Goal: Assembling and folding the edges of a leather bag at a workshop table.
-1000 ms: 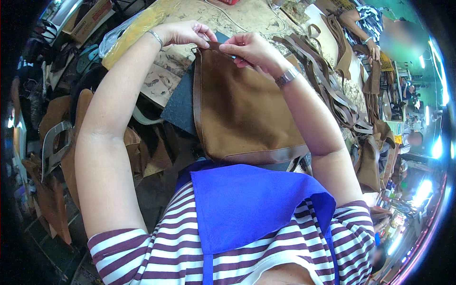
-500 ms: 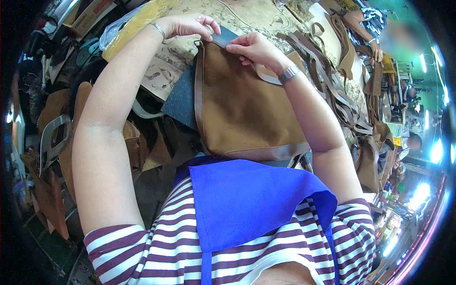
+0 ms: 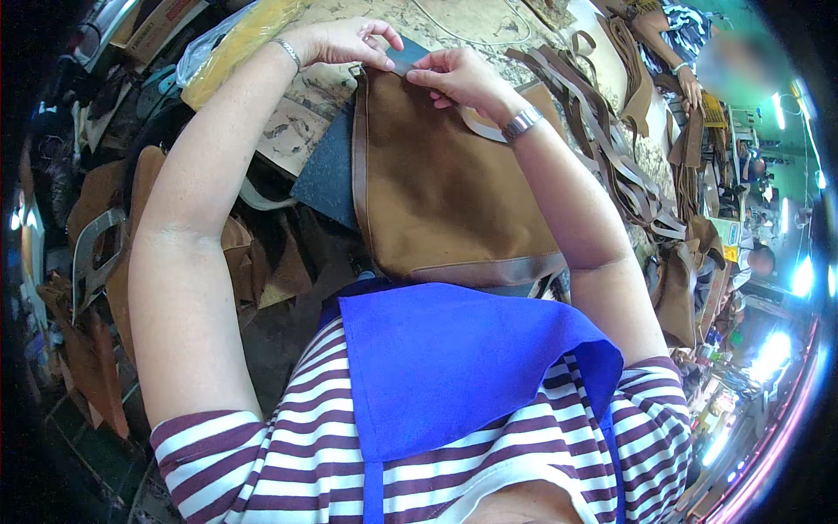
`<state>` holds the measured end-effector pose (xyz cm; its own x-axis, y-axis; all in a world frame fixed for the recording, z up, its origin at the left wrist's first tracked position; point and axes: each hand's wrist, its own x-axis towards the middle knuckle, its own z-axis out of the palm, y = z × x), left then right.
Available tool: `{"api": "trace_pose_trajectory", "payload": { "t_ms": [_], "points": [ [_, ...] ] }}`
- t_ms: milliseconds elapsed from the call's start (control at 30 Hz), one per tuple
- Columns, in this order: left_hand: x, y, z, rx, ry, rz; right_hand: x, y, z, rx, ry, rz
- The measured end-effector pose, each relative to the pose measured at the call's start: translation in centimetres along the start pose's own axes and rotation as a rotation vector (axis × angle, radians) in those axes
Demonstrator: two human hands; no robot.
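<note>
A brown leather bag panel [image 3: 454, 183] lies in front of me, with a darker binding sewn along its left and near edges. At its far left corner, a shiny grey-brown leather strip [image 3: 401, 68] runs along the top edge. My left hand [image 3: 353, 44] pinches the strip at the corner between thumb and forefinger, the other fingers raised. Close beside it, my right hand [image 3: 463, 83] grips the same strip with thumb and bent fingers. A pale curved strip [image 3: 483, 127] shows under my right wrist. Beneath the panel lies a dark blue board [image 3: 325, 179].
Long leather straps [image 3: 602, 148] are heaped on the patterned tabletop [image 3: 305, 118] to the right. Yellow plastic wrapping [image 3: 236, 52] lies at the far left. Leather pieces [image 3: 253, 262] hang on the left. Another person's hand [image 3: 690, 87] is at the far right.
My right hand has moved slightly left, closer to my left hand at the corner. The panel and both arms have shifted a little to the left in view.
</note>
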<state>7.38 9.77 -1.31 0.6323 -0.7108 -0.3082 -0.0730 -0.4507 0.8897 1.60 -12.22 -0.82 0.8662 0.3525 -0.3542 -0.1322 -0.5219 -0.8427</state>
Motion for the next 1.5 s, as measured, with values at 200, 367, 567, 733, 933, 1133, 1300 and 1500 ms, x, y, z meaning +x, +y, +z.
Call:
{"api": "trace_pose_trajectory", "payload": {
  "t_ms": [200, 367, 567, 733, 933, 1133, 1300, 1500],
  "points": [
    [-0.1, -0.1, -0.1, -0.049, -0.008, 0.047, -1.0, -1.9, -1.8, -0.122, -0.056, 0.037],
    [-0.6, -0.2, 0.0, -0.015, 0.055, 0.027, -1.1, -2.2, -2.5, -0.18, -0.067, -0.014],
    [-1.1, 0.6, 0.1, -0.053, 0.039, 0.016, -1.4, -1.6, -2.1, -0.211, -0.069, -0.017],
    [-1.0, 0.3, 0.1, -0.034, 0.051, 0.047, -0.9, -0.9, -2.0, -0.213, -0.079, 0.004],
    [-0.7, -0.2, 0.0, -0.071, 0.038, 0.022, -0.2, -0.2, -2.1, -0.225, -0.081, -0.022],
    [-0.5, -0.6, 0.0, -0.057, 0.052, 0.003, -0.3, -0.4, -2.2, -0.209, -0.123, -0.033],
    [0.4, -0.4, 1.5, -0.029, 0.123, 0.046, -0.5, -0.6, -2.3, -0.221, -0.181, -0.03],
    [1.0, 0.5, 1.7, 0.039, 0.023, 0.013, 0.2, 0.5, -2.6, -0.17, -0.158, -0.033]
  ]
}}
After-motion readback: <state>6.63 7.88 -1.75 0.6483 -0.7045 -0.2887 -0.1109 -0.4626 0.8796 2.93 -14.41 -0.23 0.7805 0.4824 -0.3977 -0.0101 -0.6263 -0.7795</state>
